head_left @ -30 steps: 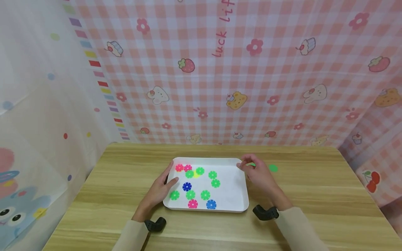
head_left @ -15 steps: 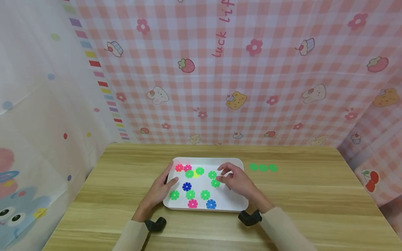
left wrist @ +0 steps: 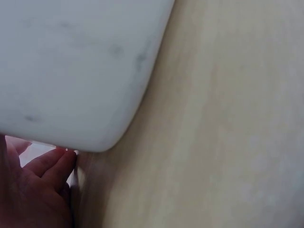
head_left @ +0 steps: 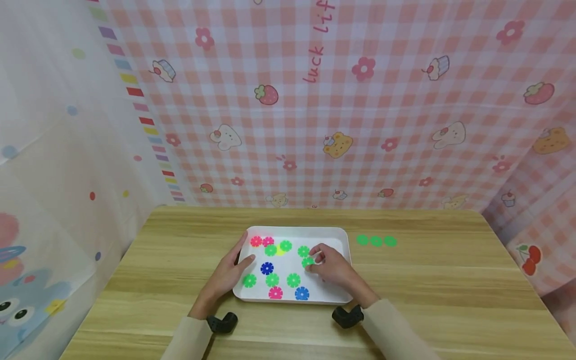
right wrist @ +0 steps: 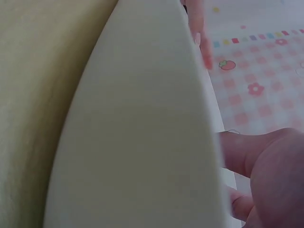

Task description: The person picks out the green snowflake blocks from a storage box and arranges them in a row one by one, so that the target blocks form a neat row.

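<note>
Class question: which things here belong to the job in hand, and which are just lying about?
Likely part of the job:
left hand, gripping the white tray
right hand, at a green disc inside
row of three green discs on the table

Likely just lying about:
pink discs
dark blue disc
lighter blue disc
yellow disc
checked cloth

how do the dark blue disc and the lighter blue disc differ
The dark blue disc is a deep navy; the lighter blue disc is brighter.
The dark blue disc lies nearer the left hand, while the lighter blue disc lies by the near wall.
Both are round, notched discs inside the white tray.
</note>
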`<control>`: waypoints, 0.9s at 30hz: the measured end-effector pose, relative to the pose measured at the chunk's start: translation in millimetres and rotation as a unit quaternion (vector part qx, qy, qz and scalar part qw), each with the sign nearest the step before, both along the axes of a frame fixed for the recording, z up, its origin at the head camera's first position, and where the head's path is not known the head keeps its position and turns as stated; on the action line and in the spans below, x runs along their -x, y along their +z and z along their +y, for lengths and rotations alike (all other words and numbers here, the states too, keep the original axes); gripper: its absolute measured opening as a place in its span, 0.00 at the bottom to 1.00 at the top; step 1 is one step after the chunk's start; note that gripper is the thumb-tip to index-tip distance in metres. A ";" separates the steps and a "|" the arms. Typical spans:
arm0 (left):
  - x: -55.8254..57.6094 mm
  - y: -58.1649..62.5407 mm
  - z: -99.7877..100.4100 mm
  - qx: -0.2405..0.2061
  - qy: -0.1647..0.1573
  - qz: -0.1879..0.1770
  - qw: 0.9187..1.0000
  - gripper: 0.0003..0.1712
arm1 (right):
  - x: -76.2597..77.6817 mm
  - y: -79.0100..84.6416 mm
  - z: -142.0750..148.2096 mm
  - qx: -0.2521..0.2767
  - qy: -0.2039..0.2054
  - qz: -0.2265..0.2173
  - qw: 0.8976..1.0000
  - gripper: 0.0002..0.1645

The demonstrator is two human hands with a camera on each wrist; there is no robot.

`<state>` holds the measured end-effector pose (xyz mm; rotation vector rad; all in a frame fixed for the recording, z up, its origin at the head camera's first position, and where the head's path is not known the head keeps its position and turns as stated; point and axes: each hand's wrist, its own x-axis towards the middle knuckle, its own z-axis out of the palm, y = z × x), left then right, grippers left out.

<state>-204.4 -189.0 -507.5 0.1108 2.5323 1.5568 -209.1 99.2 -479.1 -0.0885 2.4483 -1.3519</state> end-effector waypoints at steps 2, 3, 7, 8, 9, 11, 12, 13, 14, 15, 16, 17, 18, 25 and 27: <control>-0.1 -0.9 0.0 0.001 0.001 -0.001 1.000 0.39 | 0.2 -1.7 0.3 -0.001 -0.003 -0.004 1.000 0.19; 0.0 -1.4 -0.1 0.003 0.002 -0.002 1.000 0.39 | 0.3 -2.1 0.5 0.000 -0.003 -0.006 1.000 0.19; 0.9 -2.1 -1.2 0.008 0.004 -0.004 1.000 0.39 | 0.8 -4.2 0.5 0.003 -0.005 -0.001 1.000 0.19; 1.2 -2.2 -1.2 0.009 0.003 -0.004 1.000 0.39 | 1.1 -4.9 0.4 0.002 -0.005 0.001 1.000 0.19; 1.4 -2.2 -1.3 0.010 0.003 -0.005 1.000 0.39 | 1.2 -5.3 0.1 0.002 -0.006 0.003 1.000 0.19; 1.9 -2.5 -1.1 0.012 0.004 -0.007 1.000 0.40 | 1.4 -6.7 0.1 -0.001 -0.009 0.008 1.000 0.19; 2.3 -3.0 -0.9 0.013 0.004 -0.007 1.000 0.40 | 1.4 -7.6 0.3 -0.005 -0.010 0.013 1.000 0.19; 2.6 -3.0 -1.0 0.014 0.005 -0.007 1.000 0.40 | 1.7 -8.2 0.3 -0.006 -0.011 0.016 1.000 0.19; 2.6 -2.9 -0.8 0.013 0.006 -0.008 1.000 0.40 | 1.7 -8.5 0.5 -0.011 -0.011 0.022 1.000 0.19; 2.8 -2.7 -0.8 0.012 0.005 -0.008 1.000 0.40 | 1.8 -9.2 0.5 -0.017 -0.011 0.028 0.999 0.18; 2.9 -2.5 -0.6 0.012 0.005 -0.008 1.000 0.39 | 2.0 -9.9 0.4 -0.022 -0.013 0.032 0.999 0.18; 2.9 -2.3 -0.4 0.011 0.005 -0.008 1.000 0.39 | 2.2 -10.7 0.0 -0.028 -0.014 0.035 0.999 0.17; 2.8 -2.0 -0.1 0.010 0.004 -0.009 1.000 0.39 | 2.4 -11.5 -0.4 -0.035 -0.016 0.037 0.999 0.16; 1.3 -0.8 0.6 0.010 0.007 -0.007 1.000 0.39 | 3.0 -14.9 -3.4 -0.066 -0.016 0.057 0.996 0.14; 1.4 -1.5 0.7 0.009 0.007 -0.007 1.000 0.39 | 2.9 -15.0 -3.7 -0.068 -0.016 0.059 0.996 0.14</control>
